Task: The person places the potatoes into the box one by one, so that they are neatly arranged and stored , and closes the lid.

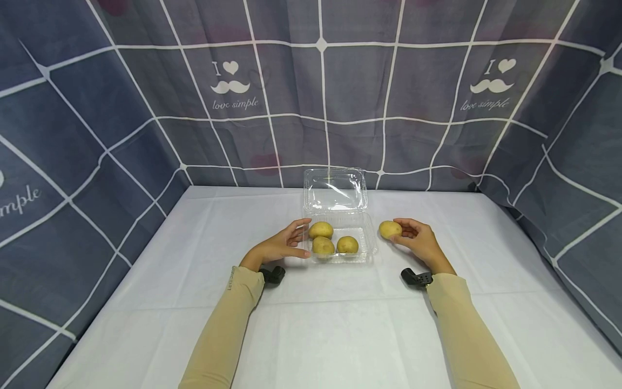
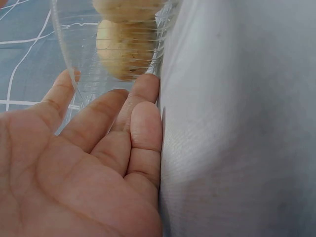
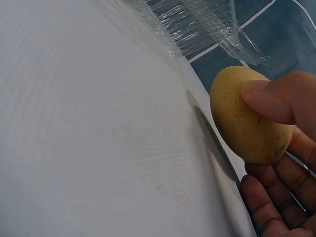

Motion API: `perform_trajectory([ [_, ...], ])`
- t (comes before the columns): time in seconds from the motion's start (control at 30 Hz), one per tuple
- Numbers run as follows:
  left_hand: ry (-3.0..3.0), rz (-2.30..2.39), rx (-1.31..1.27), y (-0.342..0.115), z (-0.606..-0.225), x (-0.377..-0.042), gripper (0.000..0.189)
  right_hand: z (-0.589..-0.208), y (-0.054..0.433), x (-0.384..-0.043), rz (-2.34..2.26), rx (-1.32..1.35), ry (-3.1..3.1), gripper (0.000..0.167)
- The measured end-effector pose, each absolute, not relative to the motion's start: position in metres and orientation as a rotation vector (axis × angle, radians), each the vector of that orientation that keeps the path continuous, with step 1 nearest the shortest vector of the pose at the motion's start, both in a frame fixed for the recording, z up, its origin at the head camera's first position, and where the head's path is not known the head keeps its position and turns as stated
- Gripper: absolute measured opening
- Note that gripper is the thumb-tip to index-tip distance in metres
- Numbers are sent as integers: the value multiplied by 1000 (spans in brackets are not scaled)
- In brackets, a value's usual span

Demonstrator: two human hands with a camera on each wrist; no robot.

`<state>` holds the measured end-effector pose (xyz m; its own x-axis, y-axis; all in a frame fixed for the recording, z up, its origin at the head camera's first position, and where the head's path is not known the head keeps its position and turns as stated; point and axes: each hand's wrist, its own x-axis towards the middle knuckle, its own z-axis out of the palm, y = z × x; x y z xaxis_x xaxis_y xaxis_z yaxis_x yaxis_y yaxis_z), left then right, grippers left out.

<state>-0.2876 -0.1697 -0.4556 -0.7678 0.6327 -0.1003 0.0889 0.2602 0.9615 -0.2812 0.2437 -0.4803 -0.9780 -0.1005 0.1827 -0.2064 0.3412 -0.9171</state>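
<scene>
A clear plastic clamshell box stands on the table with its lid raised at the back. Three yellow potatoes lie inside it, two along the left side and one at the front right. My left hand is at the box's left side, fingers extended and fingertips against or very near the clear wall in the left wrist view. To the right of the box, my right hand pinches another potato between thumb and fingers. A shadow shows on the cloth beside that potato.
A white cloth covers the table. Dark grey checked curtains with white lines enclose the back and both sides. A black device is strapped at the left wrist, another black device at the right.
</scene>
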Motion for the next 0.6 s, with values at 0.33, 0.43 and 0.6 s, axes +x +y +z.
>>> perform_trajectory([
  [0.33,2066,1528,658,-169,-453,-285,98,-475,241,-281,1790,271,-2443,54],
  [0.43,2066,1530,661,-169,-453,-285,98,-474,240,-282,1794,283,-2431,55],
  [0.6,2068,1531,660,-169,-454,-286,98,-470,238,-283,1812,304,-2411,56],
])
